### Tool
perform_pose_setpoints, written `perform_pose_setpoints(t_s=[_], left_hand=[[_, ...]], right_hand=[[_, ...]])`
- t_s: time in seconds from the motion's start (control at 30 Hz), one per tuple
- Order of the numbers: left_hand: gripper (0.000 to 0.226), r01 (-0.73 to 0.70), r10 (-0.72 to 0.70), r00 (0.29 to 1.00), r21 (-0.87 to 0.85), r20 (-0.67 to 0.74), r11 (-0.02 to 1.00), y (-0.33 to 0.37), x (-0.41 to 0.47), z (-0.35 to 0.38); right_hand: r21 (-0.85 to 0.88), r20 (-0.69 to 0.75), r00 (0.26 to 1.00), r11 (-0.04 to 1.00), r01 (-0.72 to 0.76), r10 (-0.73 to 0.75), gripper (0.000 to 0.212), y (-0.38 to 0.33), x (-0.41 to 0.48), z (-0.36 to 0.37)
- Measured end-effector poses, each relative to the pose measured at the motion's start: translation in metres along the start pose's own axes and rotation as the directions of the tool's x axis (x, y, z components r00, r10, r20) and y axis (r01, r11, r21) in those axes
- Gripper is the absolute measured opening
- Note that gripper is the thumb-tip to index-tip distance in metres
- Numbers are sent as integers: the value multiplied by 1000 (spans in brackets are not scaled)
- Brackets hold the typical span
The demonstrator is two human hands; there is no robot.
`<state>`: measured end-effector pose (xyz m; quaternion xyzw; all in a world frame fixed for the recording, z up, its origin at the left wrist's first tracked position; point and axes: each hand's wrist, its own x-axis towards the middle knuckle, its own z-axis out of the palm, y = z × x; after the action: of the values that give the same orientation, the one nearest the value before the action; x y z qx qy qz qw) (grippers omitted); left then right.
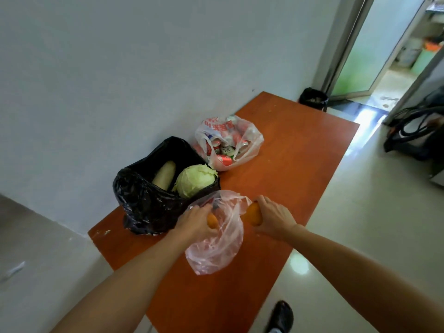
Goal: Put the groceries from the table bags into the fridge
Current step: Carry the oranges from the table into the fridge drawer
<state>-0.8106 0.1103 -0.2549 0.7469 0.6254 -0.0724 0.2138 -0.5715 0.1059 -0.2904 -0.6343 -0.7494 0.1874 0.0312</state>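
The table (300, 169) is a plain orange-brown, and on its wall side sits a glossy black bag (144, 207) showing a pale green cabbage (195, 180) and a cream-white radish (164, 175). Farther along the table a clear bag (251, 138) carries red lettering over red-and-white cans (224, 160), while over the table's near part are a pink-tinted see-through bag (216, 251), one deep orange fruit (212, 221) and a second orange fruit (253, 216). Beside the table the wall (120, 68) is flat grey-white, the floor (360, 224) shiny cream, and a shoe (282, 314) black.
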Motion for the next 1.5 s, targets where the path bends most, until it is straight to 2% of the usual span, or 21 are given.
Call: perform_pose_setpoints(t_s=[0.07, 0.2, 0.37, 0.43, 0.8, 0.97, 1.2, 1.33, 1.5], left_hand=[[74, -23, 24, 999, 16, -24, 1000, 13, 3, -15], [56, -109, 112, 989, 36, -93, 993, 56, 13, -41], [65, -273, 288, 934, 99, -209, 957, 140, 40, -62], [65, -334, 358, 901, 136, -244, 933, 182, 52, -67], [65, -583, 612, 765, 186, -203, 791, 473, 106, -45], [70, -696, 722, 672, 195, -162, 691, 595, 126, -33], [67, -804, 838, 529, 235, -134, 546, 752, 189, -29], [66, -869, 900, 412, 236, -143, 436, 847, 240, -39], [69, -911, 945, 301, 254, -126, 324, 966, 292, -70]], right_hand=[[-11, -44, 999, 1000, -16, 16, 92, 8, -6, -16], [-45, -124, 991, 998, -54, 48, 92, 37, -20, -53], [9, -239, 962, 991, -131, 129, 86, 99, -48, -107], [16, -282, 943, 984, -178, 175, 83, 130, -62, -130], [62, -411, 802, 891, -450, 434, 77, 354, -185, -237], [74, -478, 709, 828, -556, 519, 80, 449, -236, -271], [104, -540, 593, 747, -657, 597, 78, 576, -257, -315], [108, -598, 503, 685, -720, 623, 75, 656, -253, -367], [161, -643, 383, 606, -779, 663, 76, 738, -252, -438]])
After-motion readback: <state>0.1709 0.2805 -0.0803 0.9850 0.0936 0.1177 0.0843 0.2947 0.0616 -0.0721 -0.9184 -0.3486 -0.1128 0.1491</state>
